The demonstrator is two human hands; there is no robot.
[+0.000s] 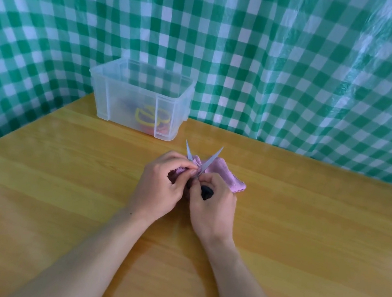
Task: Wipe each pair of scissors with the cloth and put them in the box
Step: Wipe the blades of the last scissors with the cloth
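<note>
– Two hands meet near the middle of the wooden table. What has the left hand got?
– It pinches the pink cloth, with thumb and curled fingers bunching it round the left blade of the black-handled scissors, low down near the pivot.
– And the right hand?
– Its fingers are curled round the black handle and grip it; a bit of the handle shows by the thumb.
– How do those scissors sit?
– They are spread in a V, both tips pointing away from the person, towards the clear plastic box. The rest of the cloth lies on the table just behind the right hand, under the right blade.
– Where is the box?
– It stands at the far edge of the table, left of the hands and apart from them, with its top open and its back against the green checked sheet.
– Anything inside?
– Yellow-handled scissors on the bottom, seen through the wall. Something red lies beside them, too blurred to name. I cannot tell how many pairs are in there
</note>
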